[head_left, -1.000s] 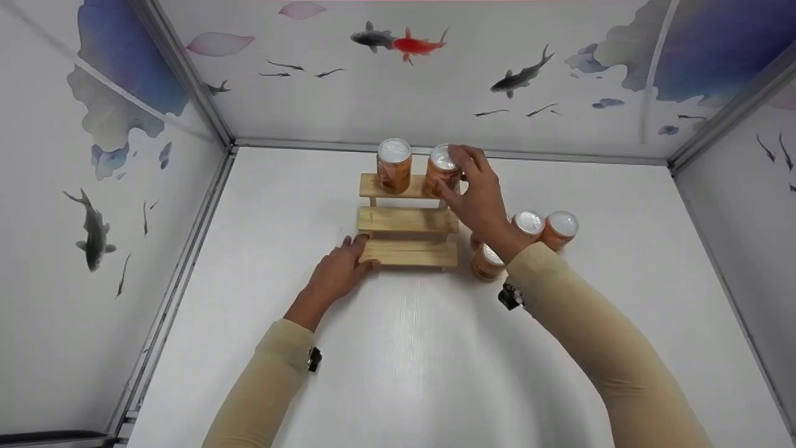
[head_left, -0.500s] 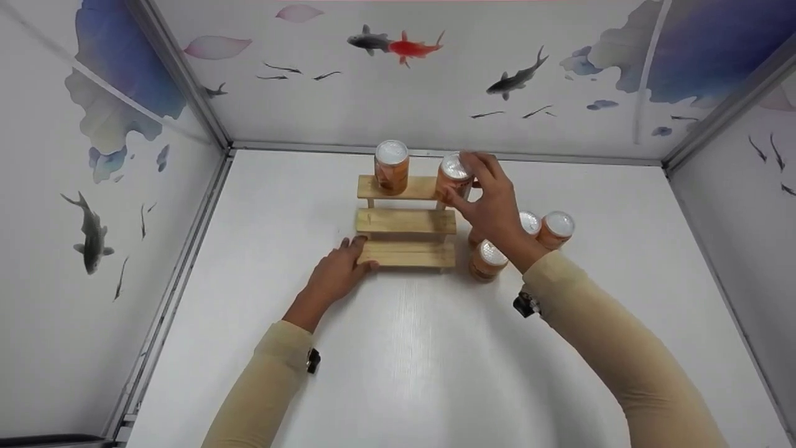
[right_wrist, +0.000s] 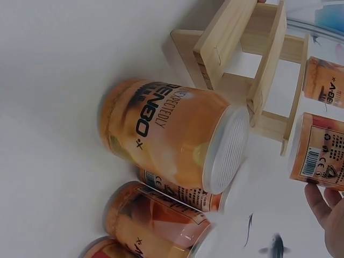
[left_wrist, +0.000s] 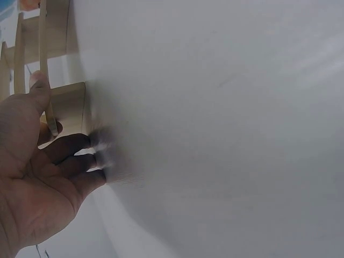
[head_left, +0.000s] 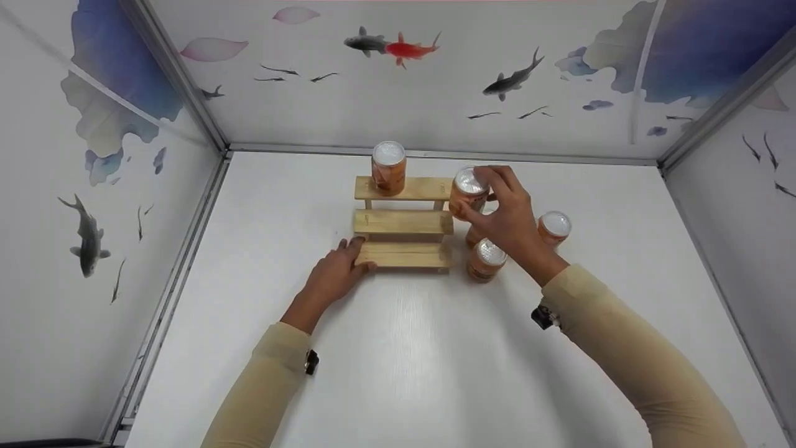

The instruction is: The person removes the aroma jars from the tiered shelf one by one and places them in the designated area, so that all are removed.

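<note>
A three-tier wooden rack (head_left: 404, 222) stands near the back of the white table. My left hand (head_left: 334, 274) pinches the left end of its lowest board; in the left wrist view, the thumb of that hand (left_wrist: 40, 177) lies over the board with a finger beneath. My right hand (head_left: 507, 211) grips an orange can (head_left: 465, 198) with a pale lid, held upright just off the rack's right end. The right wrist view shows the held can (right_wrist: 322, 153) raised clear of the top board. Another orange can (head_left: 388, 171) stands on the left of the top tier.
Right of the rack, several more orange cans stand on the table, among them a near can (head_left: 485, 264) and a farther can (head_left: 553, 227); my right hand and forearm partly cover the group. White printed panels (head_left: 423, 118) enclose the table.
My right hand has lifted the can off the top tier's right side and carried it rightward and nearer to me. The left hand has stayed on the rack.
</note>
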Available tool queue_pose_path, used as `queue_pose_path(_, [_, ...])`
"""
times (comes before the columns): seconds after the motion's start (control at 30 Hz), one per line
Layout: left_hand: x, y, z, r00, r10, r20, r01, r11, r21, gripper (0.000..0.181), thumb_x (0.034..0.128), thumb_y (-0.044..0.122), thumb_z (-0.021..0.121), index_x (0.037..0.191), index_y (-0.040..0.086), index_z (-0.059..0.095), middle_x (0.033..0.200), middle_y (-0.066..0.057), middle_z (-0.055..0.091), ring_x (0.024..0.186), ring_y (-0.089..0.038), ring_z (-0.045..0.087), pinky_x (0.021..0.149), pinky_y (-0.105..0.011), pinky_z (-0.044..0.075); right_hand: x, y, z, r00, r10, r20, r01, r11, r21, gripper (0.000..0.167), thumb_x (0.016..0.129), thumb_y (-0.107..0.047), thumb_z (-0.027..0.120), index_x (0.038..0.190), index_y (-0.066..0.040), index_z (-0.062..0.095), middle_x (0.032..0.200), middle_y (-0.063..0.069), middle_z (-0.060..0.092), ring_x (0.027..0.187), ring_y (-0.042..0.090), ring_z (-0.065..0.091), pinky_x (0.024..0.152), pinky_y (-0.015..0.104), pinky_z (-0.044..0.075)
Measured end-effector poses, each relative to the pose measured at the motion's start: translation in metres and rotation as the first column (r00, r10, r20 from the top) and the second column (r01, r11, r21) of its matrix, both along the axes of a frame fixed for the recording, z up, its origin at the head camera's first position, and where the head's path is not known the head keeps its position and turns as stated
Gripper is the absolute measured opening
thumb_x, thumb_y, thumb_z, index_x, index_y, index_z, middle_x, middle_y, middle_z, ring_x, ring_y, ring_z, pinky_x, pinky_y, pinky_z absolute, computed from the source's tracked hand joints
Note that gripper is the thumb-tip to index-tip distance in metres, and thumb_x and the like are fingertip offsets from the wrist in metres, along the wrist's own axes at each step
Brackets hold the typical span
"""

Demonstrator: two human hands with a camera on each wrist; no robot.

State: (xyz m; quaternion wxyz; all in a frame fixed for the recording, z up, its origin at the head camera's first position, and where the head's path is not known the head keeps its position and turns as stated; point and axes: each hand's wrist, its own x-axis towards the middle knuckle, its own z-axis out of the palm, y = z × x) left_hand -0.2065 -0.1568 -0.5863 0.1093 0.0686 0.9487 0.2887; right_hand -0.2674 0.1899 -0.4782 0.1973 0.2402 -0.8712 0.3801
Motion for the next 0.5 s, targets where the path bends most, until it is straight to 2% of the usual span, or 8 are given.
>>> queue_pose_path(0.13, [0.000, 0.000, 0.000, 1.000, -0.001, -0.006, 0.001, 1.000, -0.001, 0.078, 0.1100, 0.056, 0.062, 0.170, 0.011, 0.042, 0.170, -0.036, 0.040, 0.152, -0.056, 0.051, 0.117, -0.069, 0.049, 0.007, 0.007, 0.003, 1.000, -0.003, 0.018, 0.003, 1.000, -0.014, 0.060, 0.093, -0.020, 0.092, 0.145, -0.007, 0.065, 0.142, 0.013, 0.063, 0.125, 0.022, 0.069, 0.086, 0.026, 0.062])
queue_pose_path(0.43, [0.001, 0.000, 0.001, 1.000, -0.001, -0.001, 0.001, 1.000, -0.002, 0.079, 0.1102, 0.057, 0.061, 0.170, 0.010, 0.041, 0.170, -0.036, 0.039, 0.151, -0.055, 0.052, 0.118, -0.070, 0.048, 0.019, 0.023, 0.001, 1.000, -0.023, 0.007, 0.023, 1.000, -0.003, 0.064, 0.091, -0.015, 0.093, 0.145, -0.003, 0.063, 0.143, 0.017, 0.061, 0.123, 0.026, 0.070, 0.086, 0.009, 0.054])
queue_pose_path(0.5, [0.000, 0.000, 0.001, 1.000, -0.001, -0.003, 0.001, 1.000, -0.005, 0.080, 0.1098, 0.057, 0.061, 0.170, 0.010, 0.041, 0.170, -0.036, 0.040, 0.151, -0.055, 0.052, 0.118, -0.070, 0.048, 0.022, 0.026, 0.002, 1.000, -0.025, 0.007, 0.025, 1.000, 0.001, 0.064, 0.090, -0.014, 0.093, 0.146, -0.003, 0.062, 0.143, 0.018, 0.061, 0.124, 0.026, 0.070, 0.085, 0.011, 0.056])
